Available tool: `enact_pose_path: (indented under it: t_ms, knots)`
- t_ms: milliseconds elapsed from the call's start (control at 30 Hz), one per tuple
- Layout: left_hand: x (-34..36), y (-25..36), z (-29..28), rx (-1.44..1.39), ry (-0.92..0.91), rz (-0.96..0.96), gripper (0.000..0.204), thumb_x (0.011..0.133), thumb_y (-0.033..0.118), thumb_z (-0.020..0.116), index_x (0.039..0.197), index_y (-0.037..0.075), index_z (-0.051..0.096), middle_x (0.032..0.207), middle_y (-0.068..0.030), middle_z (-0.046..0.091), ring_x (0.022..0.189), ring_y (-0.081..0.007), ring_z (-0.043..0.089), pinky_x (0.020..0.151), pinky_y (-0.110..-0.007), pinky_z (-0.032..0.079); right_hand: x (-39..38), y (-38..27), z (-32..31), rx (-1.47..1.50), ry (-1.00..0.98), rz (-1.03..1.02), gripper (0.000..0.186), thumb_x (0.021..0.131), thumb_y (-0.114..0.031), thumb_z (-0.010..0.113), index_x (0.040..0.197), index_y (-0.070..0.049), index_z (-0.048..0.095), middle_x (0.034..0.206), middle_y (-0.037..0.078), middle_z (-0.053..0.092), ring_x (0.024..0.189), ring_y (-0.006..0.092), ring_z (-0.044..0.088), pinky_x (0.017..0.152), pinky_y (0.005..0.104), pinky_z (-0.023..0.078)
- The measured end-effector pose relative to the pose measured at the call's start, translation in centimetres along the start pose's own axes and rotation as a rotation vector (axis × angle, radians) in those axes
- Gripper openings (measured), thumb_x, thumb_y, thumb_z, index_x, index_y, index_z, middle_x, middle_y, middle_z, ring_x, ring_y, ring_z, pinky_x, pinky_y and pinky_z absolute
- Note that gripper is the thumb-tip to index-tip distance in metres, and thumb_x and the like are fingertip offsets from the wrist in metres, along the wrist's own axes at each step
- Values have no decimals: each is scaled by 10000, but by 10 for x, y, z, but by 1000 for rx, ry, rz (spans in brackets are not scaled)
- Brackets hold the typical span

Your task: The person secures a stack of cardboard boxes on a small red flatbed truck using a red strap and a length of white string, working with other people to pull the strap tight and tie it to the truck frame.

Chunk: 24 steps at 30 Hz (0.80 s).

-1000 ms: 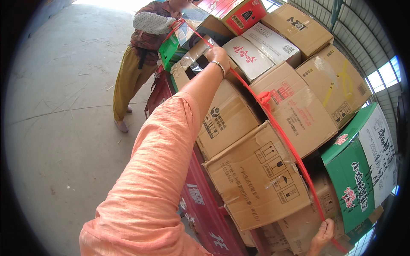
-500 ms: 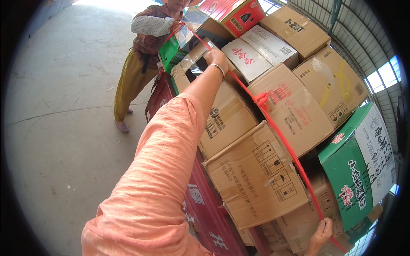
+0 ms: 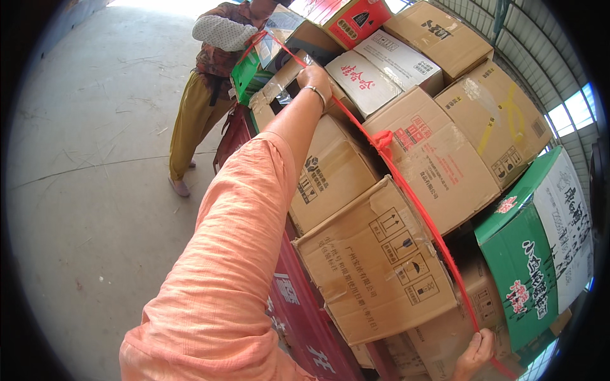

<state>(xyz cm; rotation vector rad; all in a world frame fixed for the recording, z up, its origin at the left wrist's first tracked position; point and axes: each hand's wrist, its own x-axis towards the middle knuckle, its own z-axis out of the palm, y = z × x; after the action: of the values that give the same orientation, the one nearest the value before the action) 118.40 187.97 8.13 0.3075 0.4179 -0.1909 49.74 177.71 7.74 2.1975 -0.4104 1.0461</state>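
A red strap [image 3: 434, 232] runs slantwise over stacked cardboard boxes, with a knot [image 3: 382, 141] partway along. My left hand [image 3: 314, 82], at the end of my outstretched arm, is closed around the strap near its far part. At the lower right my right hand [image 3: 478, 351] grips the same strap, which trails on past it. Between my hands, the strap crosses the edge of a brown carton [image 3: 375, 260] and another brown carton with red print [image 3: 432, 152]. Across the load another person [image 3: 219, 54] leans in where the strap's far end lies; that person's hands are not clear.
The boxes rest on a dark red cart or truck bed [image 3: 295, 305] with white lettering. A green and white box [image 3: 518, 254] leans at the right. A white carton [image 3: 368, 79] and a red box [image 3: 356, 25] sit farther up. Concrete floor [image 3: 108, 222] spreads at the left.
My left hand has shifted slightly up and left with the strap, and the knot has moved a little left. My right hand is slightly lower. The other person has bent closer to the load.
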Motion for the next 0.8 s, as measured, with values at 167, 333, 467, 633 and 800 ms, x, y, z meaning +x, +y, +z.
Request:
enact_pose_path:
  t_ms: [167, 333, 467, 633, 800]
  knots:
    - [-15, -9, 0, -65, -15, -4, 205, 900, 259, 485, 960, 105, 606, 739, -66, 603, 581, -218, 557, 451, -365, 444, 4, -4, 2, -31, 20, -38, 129, 919, -105, 579, 877, -2, 644, 758, 168, 623, 671, 360, 588, 605, 429, 460]
    - [57, -7, 21, -64, -9, 79, 199, 885, 234, 504, 961, 95, 626, 770, -98, 635, 650, -245, 600, 519, -363, 467, 8, -9, 4, -35, 90, -80, 134, 920, -107, 577, 856, -9, 641, 758, 166, 613, 693, 368, 577, 630, 453, 448]
    - [69, -22, 13, 361, -159, 335, 219, 872, 202, 504, 973, 63, 639, 844, -131, 649, 749, -280, 616, 607, -370, 480, 7, -16, 8, -99, 75, -49, 131, 920, -103, 576, 857, -9, 641, 790, 167, 621, 727, 375, 575, 675, 465, 450]
    - [95, -24, 11, 754, -144, 642, 246, 855, 162, 503, 988, 23, 656, 936, -172, 666, 872, -323, 636, 718, -379, 496, 11, -21, 14, -138, 130, -66, 120, 913, -84, 581, 847, -8, 646, 780, 158, 620, 722, 375, 567, 686, 470, 453]
    - [108, -10, 14, 952, -115, 871, 276, 837, 122, 502, 1004, -18, 673, 1028, -212, 683, 995, -367, 656, 829, -388, 512, 13, -21, 17, -92, 176, -58, 123, 905, -61, 579, 821, 1, 644, 760, 160, 615, 711, 373, 564, 678, 472, 455]
